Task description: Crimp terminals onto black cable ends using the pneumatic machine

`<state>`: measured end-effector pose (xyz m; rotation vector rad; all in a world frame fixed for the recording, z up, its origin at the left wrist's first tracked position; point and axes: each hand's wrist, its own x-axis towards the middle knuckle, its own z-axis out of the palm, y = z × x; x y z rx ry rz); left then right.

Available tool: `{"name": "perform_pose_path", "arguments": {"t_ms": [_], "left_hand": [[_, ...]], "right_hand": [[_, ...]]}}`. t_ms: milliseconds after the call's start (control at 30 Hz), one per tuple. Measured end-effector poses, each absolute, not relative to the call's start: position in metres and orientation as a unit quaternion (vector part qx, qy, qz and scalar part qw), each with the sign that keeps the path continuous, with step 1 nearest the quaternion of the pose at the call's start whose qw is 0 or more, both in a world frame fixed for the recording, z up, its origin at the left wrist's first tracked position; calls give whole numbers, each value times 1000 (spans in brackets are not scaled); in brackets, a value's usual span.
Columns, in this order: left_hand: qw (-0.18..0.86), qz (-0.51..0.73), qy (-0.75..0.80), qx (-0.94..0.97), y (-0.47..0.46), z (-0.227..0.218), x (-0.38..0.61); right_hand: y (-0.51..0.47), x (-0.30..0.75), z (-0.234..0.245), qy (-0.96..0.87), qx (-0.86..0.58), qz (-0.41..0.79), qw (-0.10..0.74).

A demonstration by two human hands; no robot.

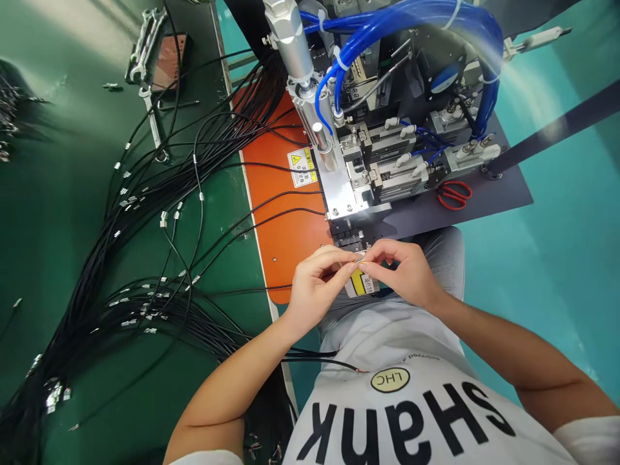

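Note:
My left hand [317, 281] is closed in a pinch, and a black cable [278, 288] runs into it from the left. Facing it, my right hand [404, 271] pinches thumb against fingers at the cable's end, where thin wires seem to show. The fingertips of both hands nearly touch, so the wire ends are mostly hidden. Just beyond them stands the front of a metal machine [346, 194] with cylinders and a small dark block [349, 237]. Under my fingers lies a yellow-and-white label [359, 284].
An orange plate [285, 242] adjoins the green bench [227, 226]. Bundles of black cables [194, 323] with silvery connectors spread across the bench. Wrenches [154, 126] lie at the upper left. Red-handled scissors [454, 196] rest by the machine. Blue hoses [378, 32] arch overhead.

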<state>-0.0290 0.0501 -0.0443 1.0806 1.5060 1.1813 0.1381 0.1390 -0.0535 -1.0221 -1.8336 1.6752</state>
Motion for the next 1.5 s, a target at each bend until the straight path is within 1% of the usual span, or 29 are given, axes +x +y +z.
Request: {"name": "perform_pose_path", "arguments": {"t_ms": [133, 333, 433, 567, 700, 833, 967, 1067, 1233, 1500], "left_hand": [[490, 504, 604, 375, 54, -44, -28], [543, 516, 589, 303, 54, -46, -29], [558, 514, 587, 282, 54, -47, -29], [561, 507, 601, 261, 54, -47, -29], [552, 482, 623, 273, 55, -46, -29], [545, 472, 632, 285, 56, -46, -28], [538, 470, 632, 299, 56, -45, -26], [541, 457, 637, 304, 57, -44, -26], [549, 445, 640, 301, 56, -46, -28], [542, 452, 640, 304, 57, -47, -27]], "right_hand": [[138, 138, -55, -658, -379, 610, 224], [135, 135, -58, -601, -377, 676, 201], [134, 133, -60, -586, -380, 688, 198], [132, 132, -62, -604, -382, 668, 210], [131, 134, -59, -651, -393, 613, 215], [134, 138, -50, -696, -381, 560, 238], [135, 138, -47, -725, -368, 527, 246], [134, 136, -51, -725, -364, 529, 248], [135, 140, -56, -676, -378, 589, 231], [137, 145, -45, -709, -358, 557, 241]]}}
